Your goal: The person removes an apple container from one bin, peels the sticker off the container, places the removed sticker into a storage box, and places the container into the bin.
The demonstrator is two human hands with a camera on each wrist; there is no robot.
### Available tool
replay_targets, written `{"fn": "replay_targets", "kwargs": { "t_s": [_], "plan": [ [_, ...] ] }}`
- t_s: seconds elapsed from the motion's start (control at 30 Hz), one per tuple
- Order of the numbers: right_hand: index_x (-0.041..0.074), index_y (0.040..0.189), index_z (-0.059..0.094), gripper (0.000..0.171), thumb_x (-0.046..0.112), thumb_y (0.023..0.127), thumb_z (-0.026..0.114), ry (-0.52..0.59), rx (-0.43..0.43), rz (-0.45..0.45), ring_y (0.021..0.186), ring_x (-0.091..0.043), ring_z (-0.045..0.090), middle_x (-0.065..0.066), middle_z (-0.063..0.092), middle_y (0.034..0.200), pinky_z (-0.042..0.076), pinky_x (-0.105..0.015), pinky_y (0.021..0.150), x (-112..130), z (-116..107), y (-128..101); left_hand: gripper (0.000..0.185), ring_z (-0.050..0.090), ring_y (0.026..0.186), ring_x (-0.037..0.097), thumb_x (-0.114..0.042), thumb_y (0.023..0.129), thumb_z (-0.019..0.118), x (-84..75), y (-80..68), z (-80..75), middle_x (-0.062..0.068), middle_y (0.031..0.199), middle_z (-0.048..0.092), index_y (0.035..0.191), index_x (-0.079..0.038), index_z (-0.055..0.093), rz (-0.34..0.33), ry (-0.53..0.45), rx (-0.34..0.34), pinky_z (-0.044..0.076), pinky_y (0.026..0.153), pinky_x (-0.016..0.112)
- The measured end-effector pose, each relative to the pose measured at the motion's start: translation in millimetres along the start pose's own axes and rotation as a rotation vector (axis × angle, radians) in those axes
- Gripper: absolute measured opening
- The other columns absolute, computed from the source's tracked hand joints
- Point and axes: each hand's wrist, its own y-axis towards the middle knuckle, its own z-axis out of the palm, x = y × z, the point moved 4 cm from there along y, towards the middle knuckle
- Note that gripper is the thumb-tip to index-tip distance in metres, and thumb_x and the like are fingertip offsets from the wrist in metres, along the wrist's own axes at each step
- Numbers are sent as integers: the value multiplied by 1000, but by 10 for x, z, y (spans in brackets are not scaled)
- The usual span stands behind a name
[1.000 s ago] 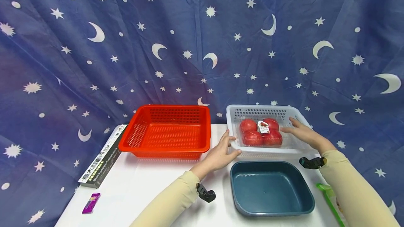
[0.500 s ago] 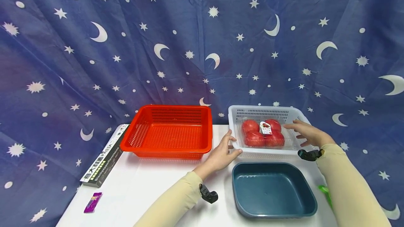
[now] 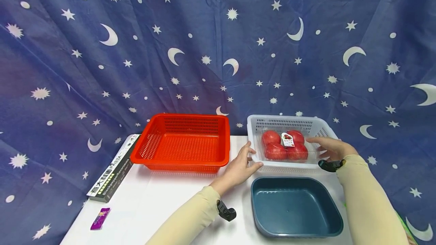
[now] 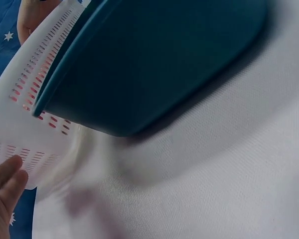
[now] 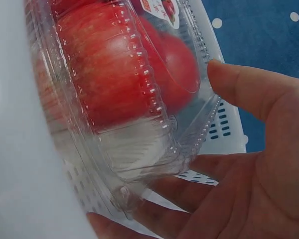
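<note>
Right hand (image 3: 333, 148) has slid round the clear plastic apple clamshell (image 3: 285, 146)
Its fingers (image 5: 239, 89) now curl on the pack in the white slotted basket (image 3: 253, 139); left hand (image 3: 240, 167) rests loose-fingered at that basket's rim.

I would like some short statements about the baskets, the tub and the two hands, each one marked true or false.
1. The clear pack of apples lies in the white basket. True.
2. The red basket holds the apples. False: nothing shows inside it.
3. The left hand touches the near left corner of the white basket. True.
4. The blue tub stands behind the white basket. False: it stands in front of it, nearer the person.
5. The right hand rests on the pasta box. False: it is at the apple pack's right side, fingers around its edge.
</note>
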Motion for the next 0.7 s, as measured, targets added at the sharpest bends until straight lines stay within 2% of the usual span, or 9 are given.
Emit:
{"fn": "replay_targets", "kwargs": {
  "t_s": [0.17, 0.33, 0.47, 0.7],
  "plan": [
    [-9, 158, 1, 107, 65, 98, 50, -42, 5, -10, 136, -58, 36, -42, 21, 153, 36, -68, 109, -1, 10, 20, 42, 65, 120, 24, -36, 99, 68, 5, 2, 36, 1, 169, 19, 129, -16, 47, -9, -75, 25, 54, 96, 32],
    [-9, 157, -1, 103, 60, 100, 49, -35, 30, -6, 138, -58, 32, -42, 20, 154, 33, -67, 111, 35, 20, 43, 40, 65, 120, 28, -29, 101, 67, 3, -8, 65, 7, 170, 17, 129, -11, 45, 17, -119, 22, 53, 99, 38],
    [-11, 157, -2, 97, 54, 103, 47, -22, 55, -7, 140, -59, 27, -43, 20, 153, 33, -64, 112, 67, 22, 78, 39, 64, 120, 28, -27, 101, 67, 12, -6, 76, 8, 170, 16, 129, -11, 45, 22, -152, 16, 53, 100, 41],
    [-12, 156, 5, 95, 51, 102, 52, -24, 34, 11, 141, -55, 28, -42, 20, 154, 37, -60, 112, 37, 11, 167, 39, 66, 118, 24, -28, 101, 66, 47, 0, 108, 7, 170, 15, 129, -12, 44, 25, -168, 9, 53, 99, 40]
  ]
}}
